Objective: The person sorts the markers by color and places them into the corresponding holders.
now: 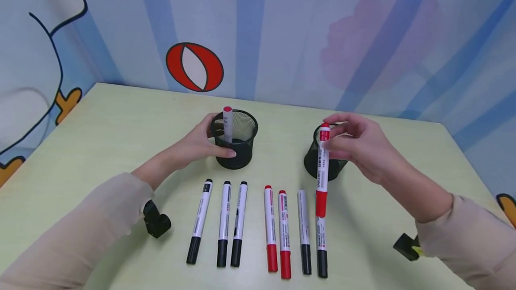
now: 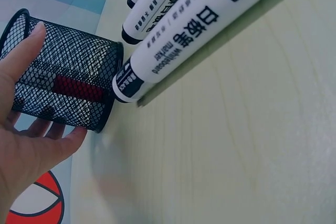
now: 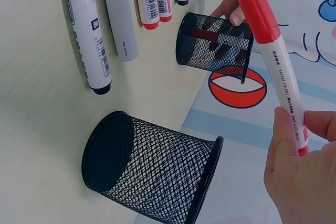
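On the left, my left hand (image 1: pixel 197 142) grips a black mesh pen cup (image 1: pixel 238 158), thumb in front and fingers around the far side. A marker with a red end (image 1: pixel 228 122) stands inside that cup; its red cap (image 2: pixel 79 88) shows through the mesh in the left wrist view. My right hand (image 1: pixel 364 149) pinches a red whiteboard marker (image 1: pixel 323 169) near its upper end, red cap down. In the head view this marker overlaps a second black mesh pen cup (image 1: pixel 311 162). The right wrist view shows the second cup (image 3: pixel 157 166) standing apart from the hand.
In front of the cups lies a row of markers: three black-capped ones (image 1: pixel 223 223) at left, two red ones (image 1: pixel 284 227) in the middle, two more black-capped ones (image 1: pixel 304 232) at right. A patterned cloth wall (image 1: pixel 282 35) borders the table (image 1: pixel 121 120) at the back.
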Available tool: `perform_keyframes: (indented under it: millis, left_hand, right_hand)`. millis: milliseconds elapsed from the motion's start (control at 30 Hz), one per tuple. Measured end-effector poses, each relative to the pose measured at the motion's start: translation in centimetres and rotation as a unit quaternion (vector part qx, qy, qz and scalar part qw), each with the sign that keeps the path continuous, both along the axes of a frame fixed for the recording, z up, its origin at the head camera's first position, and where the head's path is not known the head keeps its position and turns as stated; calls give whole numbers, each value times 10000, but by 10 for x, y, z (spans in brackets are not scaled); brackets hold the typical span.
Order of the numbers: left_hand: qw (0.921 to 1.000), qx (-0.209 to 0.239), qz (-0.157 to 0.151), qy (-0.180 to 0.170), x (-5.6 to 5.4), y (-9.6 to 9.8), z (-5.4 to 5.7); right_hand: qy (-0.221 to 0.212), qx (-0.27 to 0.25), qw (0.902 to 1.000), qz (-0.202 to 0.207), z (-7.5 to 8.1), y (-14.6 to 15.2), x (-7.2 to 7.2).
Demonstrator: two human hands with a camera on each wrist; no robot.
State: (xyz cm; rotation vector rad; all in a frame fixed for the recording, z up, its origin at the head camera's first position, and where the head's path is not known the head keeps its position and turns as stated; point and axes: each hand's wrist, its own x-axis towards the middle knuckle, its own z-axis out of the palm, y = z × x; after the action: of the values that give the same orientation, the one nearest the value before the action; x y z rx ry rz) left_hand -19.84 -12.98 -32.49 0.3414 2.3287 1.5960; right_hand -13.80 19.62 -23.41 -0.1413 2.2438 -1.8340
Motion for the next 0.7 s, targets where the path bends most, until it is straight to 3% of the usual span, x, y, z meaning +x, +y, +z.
perform_keyframes:
  millis: [700]
  left_hand:
    - [9998, -130, 81, -107, -1, 2, 2]
  right_hand:
    - [105, -419, 9990, -143, 5, -17, -21]
